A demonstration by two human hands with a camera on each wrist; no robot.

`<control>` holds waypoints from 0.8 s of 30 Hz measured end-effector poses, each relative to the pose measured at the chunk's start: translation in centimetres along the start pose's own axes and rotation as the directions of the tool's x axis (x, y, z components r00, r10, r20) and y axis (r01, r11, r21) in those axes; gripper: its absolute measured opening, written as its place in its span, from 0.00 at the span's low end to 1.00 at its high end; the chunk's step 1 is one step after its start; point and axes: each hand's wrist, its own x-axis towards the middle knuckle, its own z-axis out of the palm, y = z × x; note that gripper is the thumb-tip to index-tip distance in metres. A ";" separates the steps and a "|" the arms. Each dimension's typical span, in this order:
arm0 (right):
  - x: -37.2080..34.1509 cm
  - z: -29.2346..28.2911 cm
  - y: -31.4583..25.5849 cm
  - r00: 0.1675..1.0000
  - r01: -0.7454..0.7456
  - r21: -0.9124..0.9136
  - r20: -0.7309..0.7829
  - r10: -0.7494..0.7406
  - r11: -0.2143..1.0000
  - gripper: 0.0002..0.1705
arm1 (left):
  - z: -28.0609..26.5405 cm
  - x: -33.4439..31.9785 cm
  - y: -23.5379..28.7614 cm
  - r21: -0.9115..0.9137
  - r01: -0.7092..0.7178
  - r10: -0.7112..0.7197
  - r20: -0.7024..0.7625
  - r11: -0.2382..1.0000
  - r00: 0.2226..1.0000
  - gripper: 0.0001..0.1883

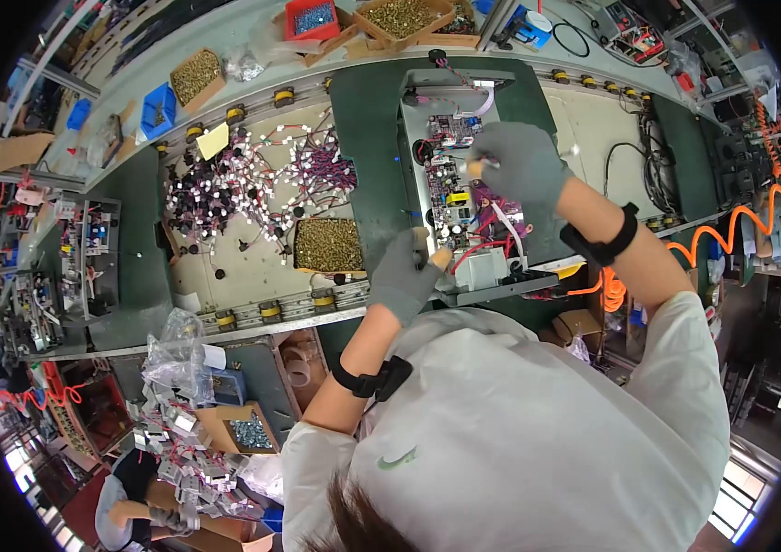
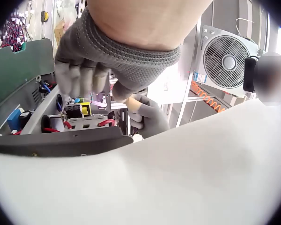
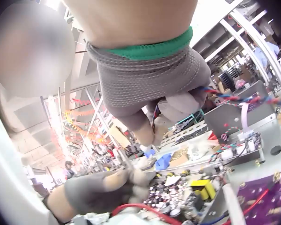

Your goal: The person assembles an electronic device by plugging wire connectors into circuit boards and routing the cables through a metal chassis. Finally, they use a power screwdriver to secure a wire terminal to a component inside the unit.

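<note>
An open metal chassis (image 1: 415, 184) with circuit boards (image 1: 450, 129) and a purple board (image 1: 501, 216) lies on the green bench surface. Over its right side is my gloved right hand (image 1: 524, 166), fingers curled; in the right wrist view this hand (image 3: 154, 93) pinches a twisted red, blue and black wire (image 3: 243, 99) between thumb and fingers. My gloved left hand (image 1: 402, 281) is at the chassis's near left corner, thumb and fingers apart. The left wrist view shows its fingers (image 2: 79, 79) loosely bent above the yellow-wrapped part (image 2: 85, 109), with nothing seen in them.
White-plugged wires (image 1: 248, 189) lie left of the chassis, beside a box of brass-coloured parts (image 1: 328, 246). Bins (image 1: 312, 18) line the far shelf. Black cables (image 1: 653, 166) and a coiled orange hose (image 1: 731, 216) are at the right. Another person (image 1: 128, 506) is at lower left.
</note>
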 end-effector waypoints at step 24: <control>6.8 2.2 -0.3 0.954 0.099 -0.564 0.287 0.082 0.820 0.09 | -0.8 -0.1 -0.2 0.357 0.131 -0.262 0.348 0.925 0.900 0.49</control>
